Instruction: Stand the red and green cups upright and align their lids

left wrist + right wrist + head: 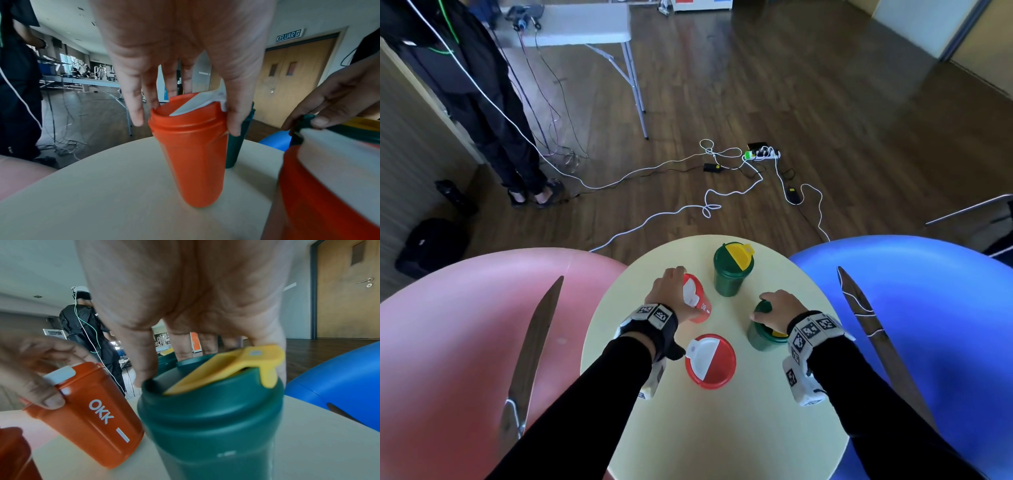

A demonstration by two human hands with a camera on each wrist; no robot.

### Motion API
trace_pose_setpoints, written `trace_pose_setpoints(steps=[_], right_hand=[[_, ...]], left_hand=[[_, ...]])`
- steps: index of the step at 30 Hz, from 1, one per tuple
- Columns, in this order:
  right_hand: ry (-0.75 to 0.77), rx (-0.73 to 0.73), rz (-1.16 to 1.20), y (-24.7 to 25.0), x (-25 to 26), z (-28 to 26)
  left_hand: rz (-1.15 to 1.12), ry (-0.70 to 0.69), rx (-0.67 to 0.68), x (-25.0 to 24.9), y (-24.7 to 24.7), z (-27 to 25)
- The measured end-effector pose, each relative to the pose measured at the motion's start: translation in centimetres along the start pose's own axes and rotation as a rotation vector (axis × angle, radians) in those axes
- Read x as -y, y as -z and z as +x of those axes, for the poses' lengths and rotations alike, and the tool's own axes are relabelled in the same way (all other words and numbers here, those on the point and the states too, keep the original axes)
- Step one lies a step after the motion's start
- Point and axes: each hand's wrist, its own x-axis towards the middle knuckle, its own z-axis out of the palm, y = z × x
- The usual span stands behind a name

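Four lidded cups are on the round pale table (722, 428). My left hand (671, 294) grips the lid rim of a red cup (700, 303) with a white flap; this cup leans, its base on the table. From the left wrist, thumb and fingers (133, 113) curl round its red cup (191, 154). My right hand (777, 308) grips the top of a green cup (763, 335), which stands upright. In the right wrist view its yellow flap (236, 366) shows on this green cup (211, 426). A second red cup (710, 361) and a second green cup (732, 270) stand upright.
A pink chair (465, 342) is close on the left and a blue chair (928, 325) on the right. On the wooden floor beyond lie white cables and a power strip (762, 155). A person in dark clothes (493, 120) stands by a folding table (585, 27).
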Motion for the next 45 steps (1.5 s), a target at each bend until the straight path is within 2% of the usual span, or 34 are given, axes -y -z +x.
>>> trace_pose_setpoints(steps=[6, 11, 15, 19, 22, 25, 30, 33, 37, 40, 43, 45], right_hand=[[-0.004, 0.004, -0.018, -0.3, -0.1, 0.2], [0.000, -0.001, -0.017, -0.5, -0.3, 0.3], [0.006, -0.012, 0.029, -0.6, -0.5, 0.3], [0.031, -0.027, 0.096, -0.8, -1.0, 0.2], [0.059, -0.075, 0.157, -1.1, -1.5, -0.1], [0.060, -0.108, 0.157, -1.2, -2.0, -0.6], [0.053, -0.016, 0.090, -1.5, -2.6, -1.5], [0.055, -0.039, 0.042, -1.9, -2.6, -1.8], [0.064, -0.097, -0.008, -2.3, -2.8, -2.2], [0.040, -0.105, 0.014, -2.4, -3.0, -2.4], [0.026, -0.126, 0.030, -2.6, -3.4, -2.4], [0.026, -0.134, 0.045, -2.7, -3.6, -2.4]], left_hand=[[0.078, -0.175, 0.075, -1.5, -1.6, 1.3], [0.074, -0.196, 0.058, -1.4, -2.5, 1.7], [-0.015, -0.132, 0.070, -0.8, -2.5, 0.9], [-0.130, -0.071, -0.017, -0.2, -1.5, -1.3], [-0.127, -0.016, -0.039, -0.1, -0.6, -4.0], [-0.035, 0.018, -0.011, -0.2, -0.5, -6.5], [0.022, 0.096, 0.111, -1.1, -2.2, -8.9], [0.059, 0.090, 0.146, -2.0, -3.7, -9.8], [0.096, 0.052, 0.175, -2.3, -4.5, -9.8], [0.108, -0.042, 0.191, -1.5, -4.5, -9.3], [0.025, -0.165, 0.235, -0.9, -4.7, -9.1], [-0.045, -0.192, 0.218, -0.6, -5.1, -9.2]])
